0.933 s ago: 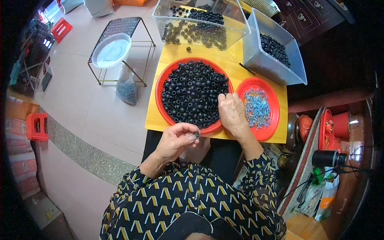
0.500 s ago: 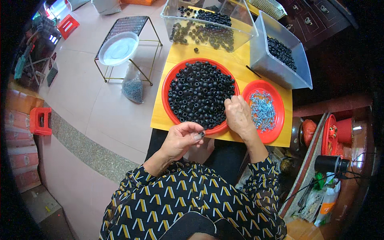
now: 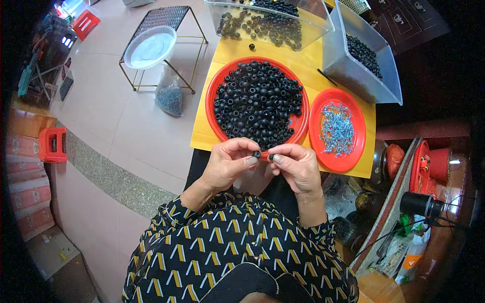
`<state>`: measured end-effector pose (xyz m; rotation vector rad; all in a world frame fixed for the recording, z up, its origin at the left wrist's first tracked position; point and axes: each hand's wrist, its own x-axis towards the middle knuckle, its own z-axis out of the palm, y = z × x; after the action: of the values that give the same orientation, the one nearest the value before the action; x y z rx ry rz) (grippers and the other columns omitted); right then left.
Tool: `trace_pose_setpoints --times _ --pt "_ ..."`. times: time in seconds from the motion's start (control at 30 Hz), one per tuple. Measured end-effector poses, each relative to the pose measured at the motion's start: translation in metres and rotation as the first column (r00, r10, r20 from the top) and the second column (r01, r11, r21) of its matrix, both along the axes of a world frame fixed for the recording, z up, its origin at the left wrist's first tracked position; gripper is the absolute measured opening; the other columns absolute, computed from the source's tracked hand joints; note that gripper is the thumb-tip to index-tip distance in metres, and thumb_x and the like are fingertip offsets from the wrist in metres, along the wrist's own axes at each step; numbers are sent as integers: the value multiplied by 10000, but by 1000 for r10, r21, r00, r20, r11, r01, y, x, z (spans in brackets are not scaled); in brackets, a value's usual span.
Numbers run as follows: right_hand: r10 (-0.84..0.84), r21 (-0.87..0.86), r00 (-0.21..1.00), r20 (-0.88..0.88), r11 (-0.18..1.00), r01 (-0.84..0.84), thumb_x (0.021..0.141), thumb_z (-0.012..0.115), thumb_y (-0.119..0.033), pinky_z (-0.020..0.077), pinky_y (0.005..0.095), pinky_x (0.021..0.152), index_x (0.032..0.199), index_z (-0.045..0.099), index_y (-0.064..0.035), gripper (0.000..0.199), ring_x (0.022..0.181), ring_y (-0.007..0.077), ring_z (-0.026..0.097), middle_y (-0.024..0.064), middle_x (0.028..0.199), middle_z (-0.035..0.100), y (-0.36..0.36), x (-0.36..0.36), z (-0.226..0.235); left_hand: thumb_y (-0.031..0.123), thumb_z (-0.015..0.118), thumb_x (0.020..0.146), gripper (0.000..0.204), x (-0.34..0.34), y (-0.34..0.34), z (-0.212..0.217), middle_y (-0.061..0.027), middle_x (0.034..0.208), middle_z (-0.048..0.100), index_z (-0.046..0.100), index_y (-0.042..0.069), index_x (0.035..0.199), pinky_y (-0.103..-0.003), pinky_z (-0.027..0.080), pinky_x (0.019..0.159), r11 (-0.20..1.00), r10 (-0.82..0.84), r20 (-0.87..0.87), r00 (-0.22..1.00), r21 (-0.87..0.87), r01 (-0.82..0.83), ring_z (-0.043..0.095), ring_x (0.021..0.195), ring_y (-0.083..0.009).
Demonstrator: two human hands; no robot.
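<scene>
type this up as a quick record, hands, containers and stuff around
left hand: pinching a black bead
right hand: pinching a small dark piece, close to the bead
large red tray: heaped with black beads, just beyond the hands
smaller red plate: right of the tray, holding small light-blue pieces
far side: clear bin and translucent bin, both containing black beads
loose: one stray bead on the yellow tabletop
woven stool: left, with a white basin
</scene>
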<state>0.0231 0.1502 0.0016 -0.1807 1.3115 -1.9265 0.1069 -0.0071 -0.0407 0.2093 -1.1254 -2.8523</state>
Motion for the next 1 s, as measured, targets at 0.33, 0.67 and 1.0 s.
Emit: trace_pose_setpoints --times 0.33,0.67,1.0 --pt "17 -19 998 52 1000 -16 764 632 -19 435 175 517 870 584 16 121 593 71 539 42 703 589 -5 7 5 -26 614 757 170 2 1 2 -80 942 543 580 -36 923 -255 418 789 946 44 -184 982 -309 -100 517 894 -136" --pt "50 33 998 32 998 -51 758 651 -40 425 168 508 833 591 0 104 569 64 529 38 690 591 -7 8 3 -28 620 734 173 3 -3 6 -96 934 540 582 -44 902 -251 414 756 866 27 -224 974 -481 -135 513 872 -145" --pt "52 54 996 -68 997 -49 754 656 -41 424 175 510 799 590 -6 87 565 62 520 29 691 586 -4 9 -1 -28 606 736 140 1 -3 12 -98 860 547 569 -46 869 -261 424 709 765 -2 -291 957 -617 -186 529 804 -165"
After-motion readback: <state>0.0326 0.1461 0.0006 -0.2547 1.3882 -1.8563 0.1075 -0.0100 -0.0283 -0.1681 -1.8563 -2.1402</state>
